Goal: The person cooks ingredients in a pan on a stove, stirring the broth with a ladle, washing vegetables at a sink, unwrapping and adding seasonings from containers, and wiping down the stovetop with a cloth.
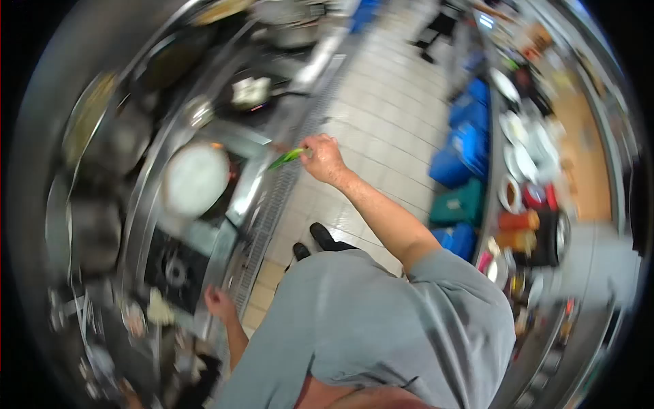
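My right hand [324,158] is stretched out over the floor grating beside the stove, closed on a long green vegetable [286,159]. Blur hides whether that is a leaf, a stalk or a pepper. Its tip points toward the stove edge. My left hand [220,302] hangs low by the stove's front, next to a black burner [175,267]; its fingers are smeared. Between the hands, a wide round pan with a white surface [197,178] stands on the stove, an orange glow at its rim. Farther up, a dark frying pan [235,102] holds white food [252,93].
A metal drain grating [272,198] runs along the stove front, beside the tiled floor [368,123]. Blue bins [460,153] and a green bin [458,203] line the opposite counter, which bears white plates [521,163]. Another person's dark-clad legs [436,31] show farther along the aisle.
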Action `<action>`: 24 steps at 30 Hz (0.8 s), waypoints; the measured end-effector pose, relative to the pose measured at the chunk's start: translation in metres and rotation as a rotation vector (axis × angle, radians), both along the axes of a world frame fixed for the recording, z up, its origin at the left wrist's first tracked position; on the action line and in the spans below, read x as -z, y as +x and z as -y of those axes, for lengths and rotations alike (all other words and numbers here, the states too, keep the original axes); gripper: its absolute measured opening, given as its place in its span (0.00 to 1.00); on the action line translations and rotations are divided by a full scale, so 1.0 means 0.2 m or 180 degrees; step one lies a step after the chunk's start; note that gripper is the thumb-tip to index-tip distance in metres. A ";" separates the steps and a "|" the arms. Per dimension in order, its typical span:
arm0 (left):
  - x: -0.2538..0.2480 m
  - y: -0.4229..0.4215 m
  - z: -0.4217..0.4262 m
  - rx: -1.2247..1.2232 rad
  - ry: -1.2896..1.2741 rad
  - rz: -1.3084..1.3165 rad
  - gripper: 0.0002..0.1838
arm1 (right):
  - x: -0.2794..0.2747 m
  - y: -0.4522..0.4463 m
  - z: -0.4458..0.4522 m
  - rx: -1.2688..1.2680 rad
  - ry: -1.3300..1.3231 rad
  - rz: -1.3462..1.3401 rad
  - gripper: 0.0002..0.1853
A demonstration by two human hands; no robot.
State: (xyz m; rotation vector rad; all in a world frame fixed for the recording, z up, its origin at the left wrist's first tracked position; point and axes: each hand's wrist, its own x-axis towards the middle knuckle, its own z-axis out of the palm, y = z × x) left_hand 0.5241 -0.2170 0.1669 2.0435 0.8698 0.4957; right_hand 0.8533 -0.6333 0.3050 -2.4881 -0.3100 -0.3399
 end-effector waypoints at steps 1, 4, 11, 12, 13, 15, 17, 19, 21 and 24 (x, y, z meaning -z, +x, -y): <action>0.12 -0.04 0.00 0.0062 0.0238 0.0159 0.16 | 0.00 -0.04 0.22 0.0123 0.0001 -0.0095 0.08; 0.38 -0.22 -0.04 0.0217 0.0189 -0.0581 0.19 | 0.10 -0.18 0.92 0.0903 -0.0337 -0.0082 0.08; 0.46 -0.21 0.35 0.0571 -0.1106 -0.2040 0.16 | 0.08 -0.37 2.55 0.3253 -0.1064 -0.0432 0.11; 0.45 -0.17 0.42 0.0569 -0.1252 -0.2193 0.16 | 0.05 -0.36 2.79 0.3532 -0.0947 -0.0293 0.12; 0.47 -0.12 0.51 0.0607 -0.1356 -0.2310 0.16 | 0.00 -0.35 3.02 0.3806 -0.0824 -0.0165 0.13; 0.43 0.00 0.73 0.0705 -0.1507 -0.2491 0.15 | -0.13 -0.31 3.43 0.4261 -0.0611 -0.0020 0.14; 0.40 0.16 0.94 0.0910 -0.1488 -0.2505 0.15 | -0.29 -0.28 3.80 0.4478 -0.0559 0.0243 0.16; 0.37 0.39 1.16 0.1183 -0.1477 -0.2403 0.14 | -0.38 -0.25 4.10 0.4691 -0.0236 0.0546 0.19; 0.31 0.63 1.39 0.1461 -0.1447 -0.2237 0.14 | -0.41 -0.24 4.21 0.4765 -0.0256 0.0679 0.22; 0.23 0.96 1.73 0.1844 -0.1440 -0.1999 0.13 | -0.20 -0.35 4.29 0.4018 -0.0308 0.1094 0.28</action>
